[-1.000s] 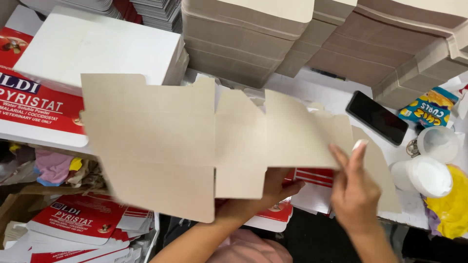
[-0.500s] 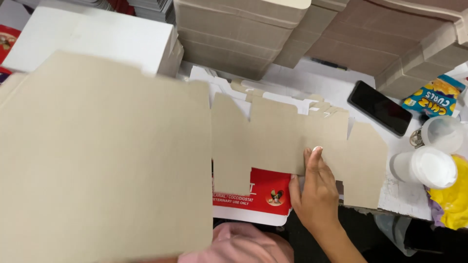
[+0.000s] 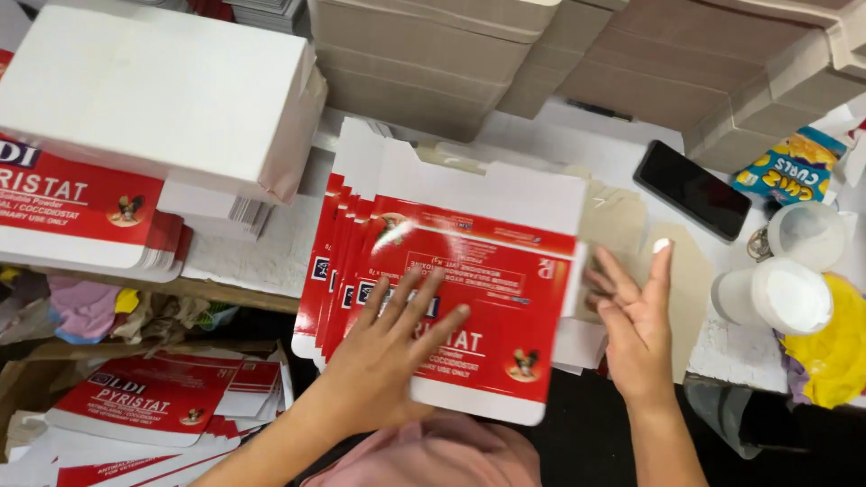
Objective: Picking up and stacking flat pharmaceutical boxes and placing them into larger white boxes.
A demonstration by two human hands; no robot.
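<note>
Taking the fanned pile of red-and-white flat cartons (image 3: 451, 298) in the middle of the worktop (image 3: 262, 252) as the landmark: far to its left sits a tall stack of white-backed sheets (image 3: 153, 90), with more red printed cartons (image 3: 72, 207) under it. Below and left of the pile, loose cartons (image 3: 144, 397) lie on a lower level.

The left hand (image 3: 388, 352) lies flat on the top carton of the pile, fingers spread wide, pressing and gripping nothing. The pile itself overhangs the near edge of the worktop.

Just right of the pile, the right hand (image 3: 631, 316) is open too, fingers splayed, its fingertips at the carton's right edge over brown card blanks (image 3: 622, 216).

Further right lie a black phone (image 3: 690, 189), two white cups (image 3: 785, 289), a snack packet (image 3: 789, 171) and a yellow bag (image 3: 834, 352). Behind the pile stand stacks of brown card (image 3: 433, 63).
</note>
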